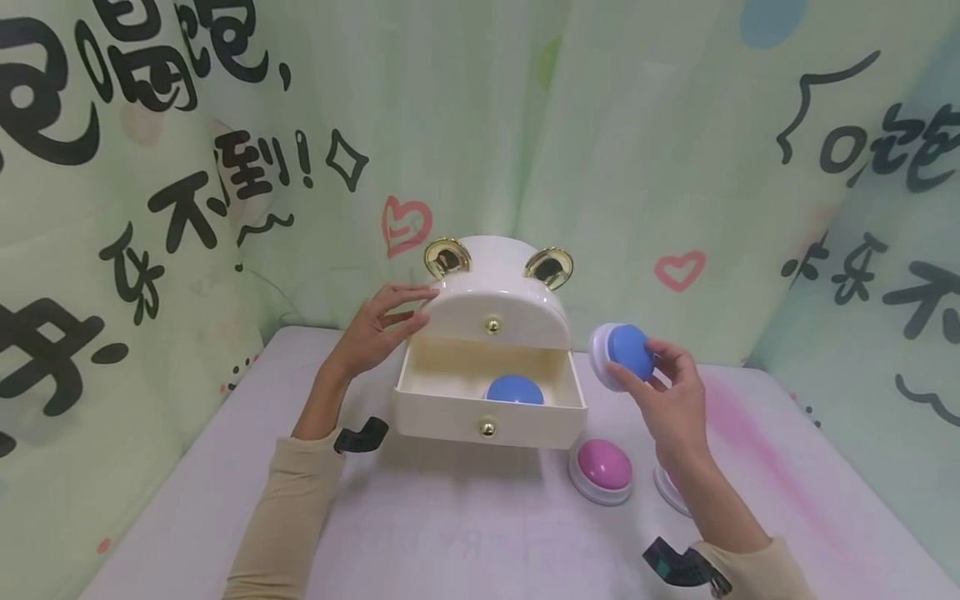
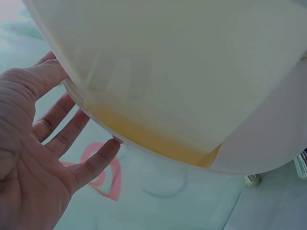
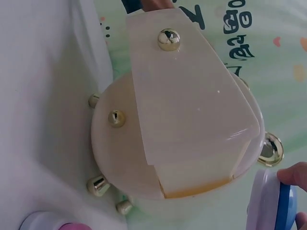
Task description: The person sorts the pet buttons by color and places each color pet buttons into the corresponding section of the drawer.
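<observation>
A white frog-like drawer box with gold-rimmed eyes stands on the table, its lower drawer pulled out. Inside that drawer lies a blue-topped push button. My left hand rests against the box's upper left side, fingers spread; the left wrist view shows the fingers along its curved edge. To the right of the drawer, my right hand pinches another push button, white-based with a blue dome, tilted and raised above the table. Part of it also appears in the right wrist view.
On the table right of the drawer sits a pink-topped push button. Another white-based button is mostly hidden behind my right forearm. A printed curtain encloses the back and sides.
</observation>
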`<action>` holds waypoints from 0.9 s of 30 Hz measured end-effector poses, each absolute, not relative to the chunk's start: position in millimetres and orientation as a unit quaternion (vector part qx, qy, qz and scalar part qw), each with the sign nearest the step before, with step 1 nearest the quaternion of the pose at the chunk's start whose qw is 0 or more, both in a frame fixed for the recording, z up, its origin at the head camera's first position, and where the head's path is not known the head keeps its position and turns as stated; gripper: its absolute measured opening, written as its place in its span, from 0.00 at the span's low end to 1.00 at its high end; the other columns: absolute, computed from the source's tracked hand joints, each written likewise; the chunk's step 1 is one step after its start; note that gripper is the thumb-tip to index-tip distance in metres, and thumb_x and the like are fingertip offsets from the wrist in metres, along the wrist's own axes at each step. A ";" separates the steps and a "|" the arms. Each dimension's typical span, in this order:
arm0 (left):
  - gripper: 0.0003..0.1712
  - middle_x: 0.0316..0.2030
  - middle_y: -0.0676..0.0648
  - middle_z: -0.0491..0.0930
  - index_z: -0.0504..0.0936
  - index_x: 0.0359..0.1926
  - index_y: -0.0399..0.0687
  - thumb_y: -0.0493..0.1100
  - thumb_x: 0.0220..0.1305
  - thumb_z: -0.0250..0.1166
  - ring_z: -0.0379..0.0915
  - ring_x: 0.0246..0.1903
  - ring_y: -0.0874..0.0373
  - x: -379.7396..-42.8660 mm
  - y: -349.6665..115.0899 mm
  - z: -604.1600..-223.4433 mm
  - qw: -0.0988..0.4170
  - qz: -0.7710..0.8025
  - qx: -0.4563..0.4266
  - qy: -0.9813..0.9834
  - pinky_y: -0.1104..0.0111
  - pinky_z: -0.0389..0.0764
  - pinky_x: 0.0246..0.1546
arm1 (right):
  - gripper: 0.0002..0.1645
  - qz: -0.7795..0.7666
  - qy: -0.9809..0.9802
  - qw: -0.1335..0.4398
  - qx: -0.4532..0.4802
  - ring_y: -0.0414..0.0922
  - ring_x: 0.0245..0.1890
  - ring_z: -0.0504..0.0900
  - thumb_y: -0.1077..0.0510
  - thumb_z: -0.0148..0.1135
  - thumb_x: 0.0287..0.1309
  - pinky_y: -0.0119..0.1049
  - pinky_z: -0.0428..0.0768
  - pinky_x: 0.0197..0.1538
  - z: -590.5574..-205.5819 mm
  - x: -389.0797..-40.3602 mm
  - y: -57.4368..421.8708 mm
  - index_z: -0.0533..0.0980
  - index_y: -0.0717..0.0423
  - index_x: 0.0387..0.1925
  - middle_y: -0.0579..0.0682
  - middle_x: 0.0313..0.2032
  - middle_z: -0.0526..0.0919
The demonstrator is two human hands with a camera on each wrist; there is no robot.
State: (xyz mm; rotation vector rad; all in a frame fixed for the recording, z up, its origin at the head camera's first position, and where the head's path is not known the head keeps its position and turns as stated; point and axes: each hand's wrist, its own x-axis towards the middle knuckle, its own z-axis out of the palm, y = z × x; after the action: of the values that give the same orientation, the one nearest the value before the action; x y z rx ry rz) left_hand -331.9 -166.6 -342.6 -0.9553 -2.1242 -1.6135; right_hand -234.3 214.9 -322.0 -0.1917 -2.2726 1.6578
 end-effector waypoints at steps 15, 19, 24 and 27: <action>0.22 0.63 0.43 0.74 0.79 0.64 0.40 0.32 0.70 0.64 0.69 0.65 0.54 -332.4 -165.9 -342.1 0.160 -0.562 -0.339 -0.738 0.48 0.76 0.64 | 0.40 0.595 -0.786 0.167 -0.019 0.51 0.70 0.69 0.53 0.75 0.61 0.34 0.75 0.64 -313.2 -213.7 196.6 0.64 0.55 0.69 0.48 0.69 0.68; 0.22 0.62 0.43 0.74 0.79 0.64 0.40 0.32 0.70 0.64 0.69 0.64 0.54 -332.7 -166.0 -342.6 0.159 -0.561 -0.338 -0.739 0.47 0.76 0.63 | 0.42 0.591 -0.789 0.166 -0.014 0.49 0.71 0.69 0.53 0.75 0.61 0.35 0.74 0.65 -311.7 -209.1 192.6 0.64 0.56 0.70 0.46 0.69 0.68; 0.22 0.63 0.43 0.74 0.79 0.64 0.40 0.32 0.70 0.65 0.70 0.64 0.55 -331.6 -166.0 -342.3 0.156 -0.565 -0.337 -0.737 0.47 0.76 0.64 | 0.40 0.593 -0.786 0.173 0.003 0.48 0.70 0.69 0.55 0.75 0.60 0.31 0.74 0.65 -309.4 -203.9 186.6 0.65 0.57 0.68 0.46 0.68 0.69; 0.23 0.63 0.43 0.74 0.79 0.64 0.39 0.32 0.70 0.65 0.69 0.64 0.55 -330.5 -166.2 -342.0 0.154 -0.565 -0.337 -0.737 0.48 0.76 0.64 | 0.39 0.590 -0.786 0.184 0.027 0.49 0.69 0.69 0.58 0.76 0.59 0.27 0.74 0.64 -307.9 -200.8 181.3 0.66 0.58 0.67 0.46 0.66 0.69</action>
State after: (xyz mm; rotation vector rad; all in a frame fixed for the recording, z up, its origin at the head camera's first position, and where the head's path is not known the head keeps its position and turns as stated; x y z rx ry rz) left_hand -330.5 -166.2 -342.0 -0.9654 -2.1129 -1.6203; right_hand -200.8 181.3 -307.9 0.0751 -2.2167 1.6626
